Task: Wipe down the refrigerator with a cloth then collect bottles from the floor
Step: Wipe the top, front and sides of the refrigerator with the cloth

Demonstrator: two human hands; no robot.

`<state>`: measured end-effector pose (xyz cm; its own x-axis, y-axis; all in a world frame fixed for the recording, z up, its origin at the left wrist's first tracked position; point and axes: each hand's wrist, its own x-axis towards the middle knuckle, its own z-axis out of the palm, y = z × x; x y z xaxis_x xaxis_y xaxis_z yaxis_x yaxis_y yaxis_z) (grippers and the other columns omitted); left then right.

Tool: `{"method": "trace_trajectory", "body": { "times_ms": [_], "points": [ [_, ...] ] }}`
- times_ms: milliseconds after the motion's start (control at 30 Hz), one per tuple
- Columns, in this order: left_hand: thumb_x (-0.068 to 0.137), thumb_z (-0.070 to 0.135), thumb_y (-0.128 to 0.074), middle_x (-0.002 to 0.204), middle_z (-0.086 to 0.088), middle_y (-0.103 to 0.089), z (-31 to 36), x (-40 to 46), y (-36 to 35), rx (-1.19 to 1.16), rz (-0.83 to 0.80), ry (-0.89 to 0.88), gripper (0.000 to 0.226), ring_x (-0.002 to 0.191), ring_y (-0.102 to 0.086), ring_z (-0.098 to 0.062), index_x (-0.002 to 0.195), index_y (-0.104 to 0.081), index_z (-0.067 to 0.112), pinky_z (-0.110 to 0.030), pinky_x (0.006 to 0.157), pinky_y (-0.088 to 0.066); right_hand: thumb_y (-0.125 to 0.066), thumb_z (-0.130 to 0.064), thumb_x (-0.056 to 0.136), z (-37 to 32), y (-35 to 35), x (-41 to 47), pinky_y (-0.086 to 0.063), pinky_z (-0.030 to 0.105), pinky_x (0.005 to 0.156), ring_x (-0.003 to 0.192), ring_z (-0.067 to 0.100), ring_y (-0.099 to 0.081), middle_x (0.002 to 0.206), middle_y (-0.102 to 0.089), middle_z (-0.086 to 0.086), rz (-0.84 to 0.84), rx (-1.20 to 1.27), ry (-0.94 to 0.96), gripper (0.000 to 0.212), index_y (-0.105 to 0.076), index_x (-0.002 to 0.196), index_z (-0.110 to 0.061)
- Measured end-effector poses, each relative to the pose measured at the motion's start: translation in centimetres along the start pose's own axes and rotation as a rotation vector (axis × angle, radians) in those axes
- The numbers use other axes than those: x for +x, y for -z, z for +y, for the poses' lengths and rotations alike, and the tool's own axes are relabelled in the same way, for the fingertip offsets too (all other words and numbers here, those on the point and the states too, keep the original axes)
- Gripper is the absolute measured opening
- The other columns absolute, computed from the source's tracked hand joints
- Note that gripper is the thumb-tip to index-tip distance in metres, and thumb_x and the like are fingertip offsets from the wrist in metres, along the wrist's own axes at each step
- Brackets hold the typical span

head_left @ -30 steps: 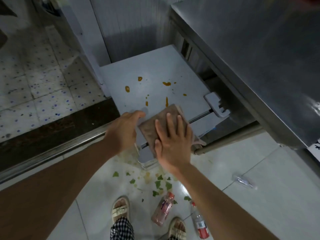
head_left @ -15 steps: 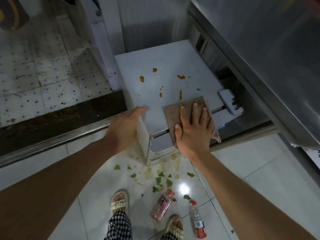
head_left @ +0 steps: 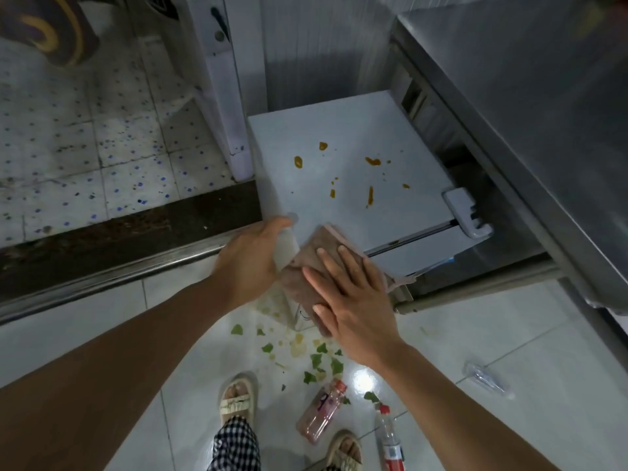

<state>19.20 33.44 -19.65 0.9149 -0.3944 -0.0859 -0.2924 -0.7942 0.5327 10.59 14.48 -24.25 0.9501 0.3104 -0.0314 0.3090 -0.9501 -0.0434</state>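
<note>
Fridge (head_left: 343,137), a low white unit, stands in the corner between a white door frame (head_left: 221,96) on its left and a steel counter (head_left: 530,107) that overhangs its right side; a dark threshold (head_left: 129,229) and a metal rail (head_left: 112,273) run off to the left at its near corner. Its flat top carries orange stains (head_left: 370,195) scattered across the middle, and a pale hinge cover (head_left: 467,212) sits at its right front edge. A brown cloth (head_left: 306,263) with a pink hem lies over the near left corner of the top and drapes down the front. The right hand (head_left: 353,300) presses flat on the cloth, fingers straight and spread. The left hand (head_left: 253,260) grips the fridge's left corner edge, fingers curled round it, just beside the cloth. On the white floor (head_left: 509,334) below lie green leaf scraps (head_left: 319,358) and yellowish smears. A pink bottle (head_left: 321,414) lies on its side between two sandalled feet (head_left: 236,396), a red-capped bottle (head_left: 390,440) lies just right of it, and a clear bottle (head_left: 486,377) lies well apart to the right; what they hold I cannot tell
</note>
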Motion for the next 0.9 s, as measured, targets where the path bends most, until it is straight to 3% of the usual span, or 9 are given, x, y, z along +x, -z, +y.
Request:
{"method": "trace_trajectory", "body": {
  "times_ms": [133, 267, 400, 467, 567, 667, 833, 900],
  "points": [
    [0.079, -0.003, -0.057, 0.126, -0.008, -0.057, 0.9, 1.3, -0.9, 0.031, 0.029, -0.051, 0.064, 0.114, -0.055, -0.026, 0.135, -0.040, 0.020, -0.035, 0.094, -0.044, -0.016, -0.049, 0.097, 5.7, 0.7, -0.5, -0.023, 0.052, 0.114, 0.144, 0.031, -0.019, 0.156, -0.024, 0.006, -0.026, 0.025, -0.205, 0.060, -0.032, 0.147, -0.023],
    [0.076, -0.007, -0.057, 0.121, -0.006, -0.060, 2.0, 2.4, -1.8, 0.077, 0.071, -0.140, 0.063, 0.113, -0.054, -0.026, 0.132, -0.045, 0.018, -0.035, 0.096, -0.042, 0.000, -0.052, 0.092, 10.8, 1.1, 0.6, -0.011, 0.047, 0.119, 0.147, 0.029, -0.006, 0.160, -0.009, 0.009, -0.067, -0.031, -0.436, 0.069, -0.013, 0.152, -0.020],
    [0.076, -0.005, -0.058, 0.116, -0.005, -0.062, 2.3, 3.0, -2.1, 0.111, 0.051, -0.131, 0.059, 0.108, -0.056, -0.025, 0.130, -0.046, 0.017, -0.036, 0.093, -0.043, -0.004, -0.050, 0.090, 10.2, 1.6, 2.6, -0.010, 0.049, 0.118, 0.146, 0.034, -0.005, 0.159, -0.004, 0.014, -0.078, 0.009, -0.644, 0.071, -0.004, 0.152, -0.016],
    [0.078, -0.004, -0.057, 0.109, -0.006, -0.063, 2.0, 3.0, -1.7, 0.085, 0.052, -0.123, 0.053, 0.102, -0.059, -0.025, 0.126, -0.049, 0.017, -0.034, 0.087, -0.045, -0.002, -0.051, 0.092, 7.0, 1.6, 2.5, -0.010, 0.053, 0.117, 0.145, 0.037, -0.004, 0.159, -0.004, 0.015, -0.072, 0.028, -0.582, 0.070, -0.005, 0.153, -0.017],
    [0.078, -0.005, -0.056, 0.107, -0.006, -0.064, 1.1, 3.2, -0.7, 0.057, 0.048, -0.099, 0.047, 0.098, -0.060, -0.026, 0.121, -0.052, 0.015, -0.033, 0.085, -0.046, -0.019, -0.049, 0.095, 1.2, 1.5, 1.6, -0.019, 0.059, 0.113, 0.142, 0.043, -0.017, 0.156, -0.018, 0.018, -0.046, 0.100, -0.423, 0.063, -0.026, 0.150, -0.018],
    [0.073, -0.007, -0.055, 0.104, -0.008, -0.063, -0.2, 3.7, 0.8, 0.056, 0.091, -0.033, 0.049, 0.096, -0.058, -0.029, 0.118, -0.053, 0.014, -0.035, 0.079, -0.046, -0.028, -0.051, 0.093, -1.8, 1.5, 2.9, -0.024, 0.060, 0.110, 0.138, 0.046, -0.027, 0.154, -0.028, 0.016, -0.034, 0.118, -0.390, 0.060, -0.038, 0.145, -0.023],
    [0.074, -0.006, -0.055, 0.117, -0.009, -0.061, -2.6, 6.0, 2.6, 0.055, 0.139, 0.013, 0.053, 0.107, -0.057, -0.027, 0.123, -0.053, 0.012, -0.033, 0.084, -0.044, -0.047, -0.044, 0.085, -2.7, 1.5, 8.4, -0.022, 0.064, 0.109, 0.138, 0.049, -0.022, 0.155, -0.024, 0.018, -0.059, 0.093, -0.352, 0.063, -0.033, 0.146, -0.031],
    [0.077, -0.003, -0.055, 0.123, -0.008, -0.059, -3.6, 7.3, 3.1, 0.057, 0.130, 0.037, 0.053, 0.112, -0.054, -0.026, 0.127, -0.050, 0.013, -0.034, 0.089, -0.044, -0.045, -0.041, 0.086, -2.6, 1.3, 11.2, -0.012, 0.064, 0.111, 0.141, 0.049, -0.014, 0.157, -0.016, 0.016, -0.065, 0.088, -0.323, 0.065, -0.026, 0.148, -0.033]
  ]
}}
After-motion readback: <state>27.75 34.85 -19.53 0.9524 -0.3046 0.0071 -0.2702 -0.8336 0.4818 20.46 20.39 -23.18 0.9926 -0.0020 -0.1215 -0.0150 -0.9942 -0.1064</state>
